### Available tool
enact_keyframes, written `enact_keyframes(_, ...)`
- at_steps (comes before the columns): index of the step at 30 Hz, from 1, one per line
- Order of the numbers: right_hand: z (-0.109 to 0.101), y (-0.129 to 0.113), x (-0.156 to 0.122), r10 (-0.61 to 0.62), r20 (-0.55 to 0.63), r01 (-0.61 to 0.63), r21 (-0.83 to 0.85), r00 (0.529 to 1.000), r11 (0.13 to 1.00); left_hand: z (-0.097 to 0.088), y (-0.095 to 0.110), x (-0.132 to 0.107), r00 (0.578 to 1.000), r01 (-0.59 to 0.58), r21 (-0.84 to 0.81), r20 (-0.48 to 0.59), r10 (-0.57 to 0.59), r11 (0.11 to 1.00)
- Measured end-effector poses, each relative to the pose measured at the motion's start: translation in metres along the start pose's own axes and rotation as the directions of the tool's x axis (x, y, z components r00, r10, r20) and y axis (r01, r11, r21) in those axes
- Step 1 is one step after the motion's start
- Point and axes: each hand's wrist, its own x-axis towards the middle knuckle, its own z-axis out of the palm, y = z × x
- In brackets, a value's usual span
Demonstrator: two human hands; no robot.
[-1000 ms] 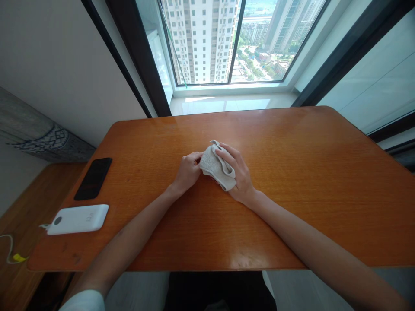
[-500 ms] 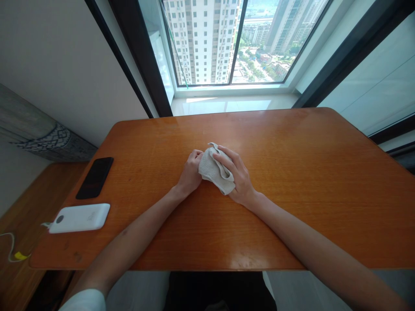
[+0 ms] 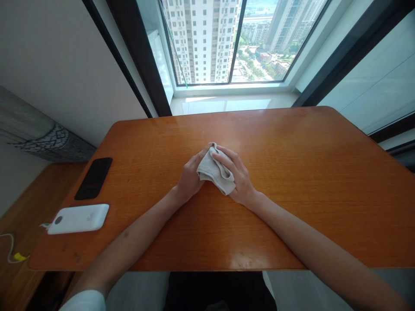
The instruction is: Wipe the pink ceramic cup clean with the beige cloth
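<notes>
A: Cloth?
B: Off-white terry towel (image 3: 215,169), bunched between left hand (image 3: 191,177) and right hand (image 3: 235,175), fingers closed on it. Underside hidden; desk contact unclear.
A: Nearby?
B: Orange wooden desk (image 3: 292,172); white power bank (image 3: 78,219) and black smartphone (image 3: 93,178) lie well left.

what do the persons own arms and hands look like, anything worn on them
Both arms are bare and slender, and neither the left hand nor the right hand shows a glove, ring, watch or band. A white short sleeve shows at the bottom edge on the left arm. The left forearm has a small dark mark. The right sleeve is out of view.
</notes>
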Motion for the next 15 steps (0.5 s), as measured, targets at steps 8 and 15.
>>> enact_keyframes(8,0.0011,0.0004,0.0015,0.002,0.003,-0.002,-0.019,1.0,1.0,-0.0017,0.0081,0.0047,0.982,0.187,-0.07,0.012,-0.187,0.98)
enact_keyframes(15,0.0005,0.001,0.0005,-0.003,0.015,0.003,-0.003,1.0,1.0,-0.0005,0.0049,0.0086,0.959,0.283,-0.067,-0.002,-0.284,0.957)
